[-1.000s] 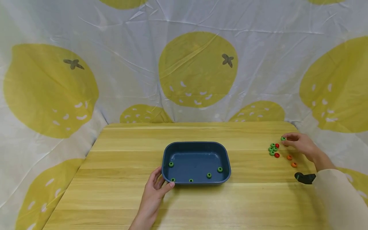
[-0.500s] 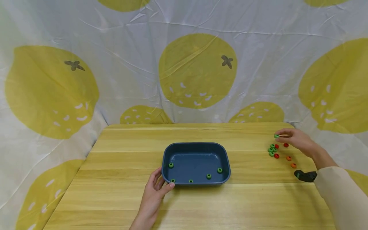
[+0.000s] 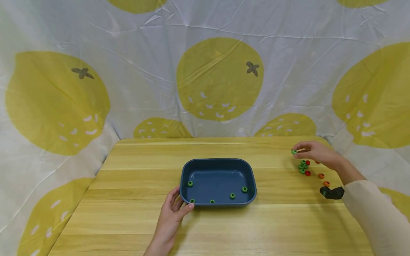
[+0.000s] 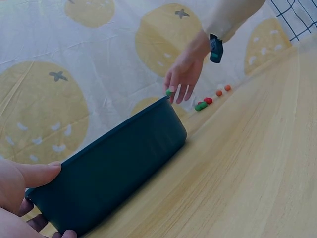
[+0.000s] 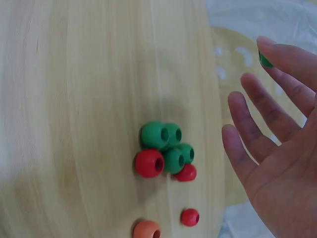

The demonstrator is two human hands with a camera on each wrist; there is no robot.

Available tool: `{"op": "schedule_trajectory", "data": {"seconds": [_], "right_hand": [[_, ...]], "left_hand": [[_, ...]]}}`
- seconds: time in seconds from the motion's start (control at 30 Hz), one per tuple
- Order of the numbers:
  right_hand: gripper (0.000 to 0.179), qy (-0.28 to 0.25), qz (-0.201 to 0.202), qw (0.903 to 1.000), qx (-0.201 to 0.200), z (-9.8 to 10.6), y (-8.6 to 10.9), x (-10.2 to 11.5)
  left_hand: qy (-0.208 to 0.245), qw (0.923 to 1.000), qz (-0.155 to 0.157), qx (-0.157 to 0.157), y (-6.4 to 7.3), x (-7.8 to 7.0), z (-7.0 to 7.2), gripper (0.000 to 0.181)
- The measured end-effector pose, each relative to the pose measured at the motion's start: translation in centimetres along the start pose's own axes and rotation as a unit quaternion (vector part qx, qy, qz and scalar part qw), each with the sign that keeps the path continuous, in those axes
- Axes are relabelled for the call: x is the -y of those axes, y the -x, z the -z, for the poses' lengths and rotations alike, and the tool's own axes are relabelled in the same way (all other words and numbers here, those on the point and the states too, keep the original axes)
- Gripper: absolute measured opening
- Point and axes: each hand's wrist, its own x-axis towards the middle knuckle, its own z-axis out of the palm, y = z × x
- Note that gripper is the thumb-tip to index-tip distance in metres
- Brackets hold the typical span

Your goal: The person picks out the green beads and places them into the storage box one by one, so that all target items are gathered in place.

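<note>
Five green beads (image 3: 232, 196) lie in the blue tray (image 3: 217, 181); the left-hand grip (image 3: 171, 214) clasps its near left corner. The right-hand grip (image 3: 315, 153) pinches another green bead (image 3: 294, 152) above the worktop (image 3: 144, 153), right of the tray.

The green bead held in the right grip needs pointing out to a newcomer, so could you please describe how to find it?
On the wooden table, start at the blue tray and look right to the right grip. Pinched in it is the green bead, held aloft, while the other green ones lie in the tray or the small cluster.
</note>
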Motion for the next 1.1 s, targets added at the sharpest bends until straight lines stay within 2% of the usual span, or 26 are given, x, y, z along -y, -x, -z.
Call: {"op": "schedule_trajectory", "data": {"seconds": [0.23, 0.63, 0.87, 1.1], "right_hand": [[0.043, 0.012, 0.037, 0.9989, 0.027, -1.0, -1.2, 1.9], [0.033, 0.014, 0.046, 0.9964, 0.07, -3.1, -3.9, 5.7], [0.033, 0.004, 0.065, 0.9939, 0.089, -4.4, -5.2, 7.1], [0.026, 0.006, 0.082, 0.9903, 0.112, -5.6, -6.5, 8.5]], "left_hand": [[0.001, 1.0, -0.004, 0.0, 0.0, 0.0, -0.1, 0.078], [-0.002, 1.0, -0.006, 0.001, -0.1, 0.0, 0.0, 0.079], [-0.002, 1.0, -0.008, 0.002, -0.1, 0.1, 0.0, 0.079], [-0.003, 0.9999, -0.01, 0.001, -0.1, 0.1, 0.0, 0.079]]}}
